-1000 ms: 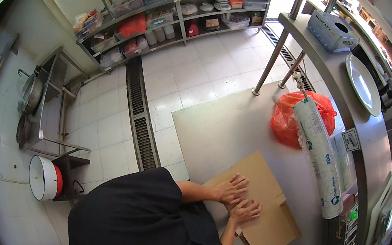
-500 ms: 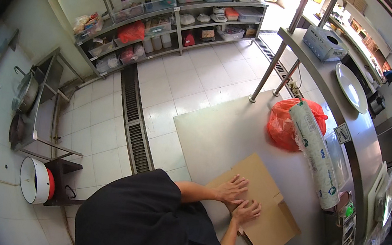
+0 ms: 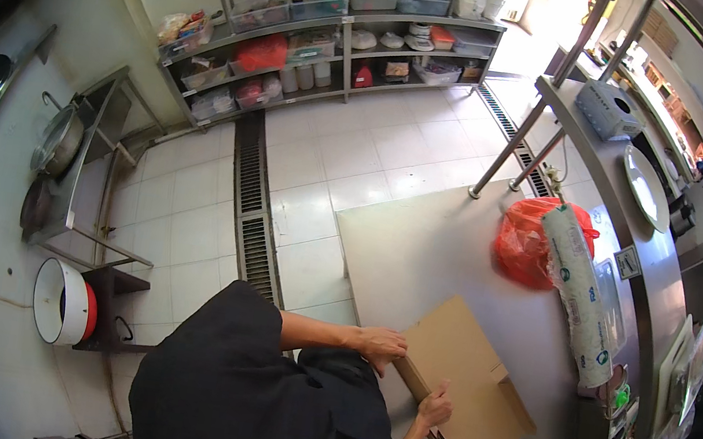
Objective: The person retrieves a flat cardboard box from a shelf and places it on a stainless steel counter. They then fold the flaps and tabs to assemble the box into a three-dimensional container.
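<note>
A brown cardboard box (image 3: 473, 373), mostly flattened, lies on the steel table with a short flap raised at its right side. Along its left edge a narrow side panel is bent. My left hand (image 3: 381, 346) is at the upper end of that edge, its fingers curled over the cardboard. Lower on the same edge, my right hand (image 3: 435, 406) is closed round the cardboard with the thumb up. The fingertips under the edge are hidden.
A red plastic bag (image 3: 530, 243) and a long roll in printed plastic wrap (image 3: 577, 294) lie beyond the box on the steel table (image 3: 419, 246). Above runs a steel shelf (image 3: 561, 114) with a tissue box (image 3: 610, 110) and a white oval plate (image 3: 645, 187). Stocked shelving (image 3: 347, 50) lines the far wall.
Both hands have left the box's flat top and moved to its left edge, the left hand further left. The edge panel now shows bent. The whole view has shifted slightly.
</note>
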Demonstrator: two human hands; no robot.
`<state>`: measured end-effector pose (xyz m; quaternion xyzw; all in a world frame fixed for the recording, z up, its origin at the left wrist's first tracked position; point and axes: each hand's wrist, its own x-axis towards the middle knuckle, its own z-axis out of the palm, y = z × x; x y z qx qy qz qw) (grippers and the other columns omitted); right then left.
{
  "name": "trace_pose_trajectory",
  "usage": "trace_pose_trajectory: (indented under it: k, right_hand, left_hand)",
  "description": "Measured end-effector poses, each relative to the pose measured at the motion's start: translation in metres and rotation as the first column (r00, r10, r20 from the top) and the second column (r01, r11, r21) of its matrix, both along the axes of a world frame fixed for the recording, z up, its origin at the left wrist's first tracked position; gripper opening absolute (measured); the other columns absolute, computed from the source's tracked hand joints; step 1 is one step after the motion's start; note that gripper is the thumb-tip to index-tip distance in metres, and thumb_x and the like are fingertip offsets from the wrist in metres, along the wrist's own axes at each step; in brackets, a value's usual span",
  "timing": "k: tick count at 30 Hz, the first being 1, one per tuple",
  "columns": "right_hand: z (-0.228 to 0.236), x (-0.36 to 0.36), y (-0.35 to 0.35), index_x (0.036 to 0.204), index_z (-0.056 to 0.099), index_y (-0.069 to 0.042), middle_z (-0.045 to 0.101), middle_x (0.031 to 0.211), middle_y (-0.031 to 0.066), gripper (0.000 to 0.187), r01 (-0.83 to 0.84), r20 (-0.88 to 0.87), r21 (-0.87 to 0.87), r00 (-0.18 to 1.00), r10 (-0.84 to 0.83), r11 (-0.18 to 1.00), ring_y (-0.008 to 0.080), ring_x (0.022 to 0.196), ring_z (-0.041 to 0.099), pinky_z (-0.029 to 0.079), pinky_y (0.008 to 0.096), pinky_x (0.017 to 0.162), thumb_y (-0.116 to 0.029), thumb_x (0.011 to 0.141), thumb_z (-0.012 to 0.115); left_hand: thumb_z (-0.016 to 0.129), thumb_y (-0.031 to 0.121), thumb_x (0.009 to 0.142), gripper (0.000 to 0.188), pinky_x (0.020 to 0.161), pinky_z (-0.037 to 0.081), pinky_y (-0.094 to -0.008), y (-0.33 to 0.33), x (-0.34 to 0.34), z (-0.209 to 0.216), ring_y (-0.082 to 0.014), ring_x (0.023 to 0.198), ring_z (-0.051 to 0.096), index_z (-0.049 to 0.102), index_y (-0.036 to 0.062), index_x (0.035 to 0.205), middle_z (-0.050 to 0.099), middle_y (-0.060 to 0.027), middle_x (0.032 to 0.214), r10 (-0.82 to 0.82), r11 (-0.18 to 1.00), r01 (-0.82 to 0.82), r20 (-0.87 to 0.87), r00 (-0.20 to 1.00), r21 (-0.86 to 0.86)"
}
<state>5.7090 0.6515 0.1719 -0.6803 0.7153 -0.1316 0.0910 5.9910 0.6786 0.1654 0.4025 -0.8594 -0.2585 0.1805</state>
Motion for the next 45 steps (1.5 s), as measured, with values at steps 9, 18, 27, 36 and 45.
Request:
trace_pose_trajectory:
  k: [9,18,27,36,45]
  right_hand:
    - [0.009,-0.002,-0.012,0.076,0.069,0.009,0.062,0.073,0.034,0.082,-0.025,0.016,0.12,1.0,0.023,0.992,0.0537,0.069,0.061,0.043,0.0604,0.063,-0.06,0.103,0.035]
    - [-0.008,-0.01,-0.019,0.087,0.073,0.007,0.064,0.08,0.0351,0.081,0.003,-0.001,0.187,1.0,-0.003,0.982,0.0546,0.078,0.062,0.045,0.0612,0.072,-0.061,0.103,0.032]
    - [-0.014,-0.009,-0.009,0.084,0.074,0.003,0.066,0.081,0.0321,0.075,0.051,0.005,0.177,0.999,-0.052,0.983,0.0525,0.079,0.064,0.047,0.0594,0.072,-0.059,0.102,0.037]
    - [-0.004,0.005,-0.005,0.067,0.072,0.0,0.067,0.074,0.0286,0.073,0.133,-0.001,0.238,0.991,-0.137,0.962,0.0498,0.071,0.067,0.051,0.0577,0.068,-0.056,0.101,0.041]
    - [0.005,0.013,-0.017,0.067,0.074,-0.003,0.065,0.068,0.0271,0.064,0.124,0.15,0.018,0.981,-0.125,0.992,0.0463,0.067,0.068,0.055,0.0534,0.066,-0.05,0.101,0.048]
  left_hand:
    - [0.069,0.035,0.092,0.04,0.084,0.051,-0.0467,0.015,0.002,0.006,-0.0374,0.098,0.064,0.056,0.0077,0.118,0.068,-0.018,0.096,0.111,0.987,-0.105,-0.042,0.993,0.121]
    - [0.069,0.06,0.086,0.055,0.069,0.05,-0.0467,-0.025,-0.005,-0.004,-0.0366,0.084,0.067,0.058,0.0123,0.111,0.069,-0.0158,0.085,0.462,0.853,-0.402,-0.124,0.878,0.332]
    - [0.073,0.056,0.083,0.05,0.073,0.051,-0.0452,-0.022,-0.012,0.006,-0.0342,0.084,0.067,0.065,0.0115,0.104,0.068,-0.0129,0.08,0.554,0.767,-0.526,0.034,0.832,0.367]
    - [0.059,0.03,0.096,0.026,0.105,0.037,-0.0573,-0.025,-0.06,0.028,-0.0344,0.116,0.054,0.068,0.0082,0.108,0.059,-0.0164,0.125,0.721,0.646,-0.68,-0.016,0.693,-0.346]
    - [0.064,0.028,0.095,0.031,0.079,0.045,-0.0478,-0.073,-0.053,0.004,-0.0319,0.08,0.065,0.064,0.0082,0.071,0.065,-0.0151,0.076,0.604,0.796,-0.582,0.144,0.784,-0.169]
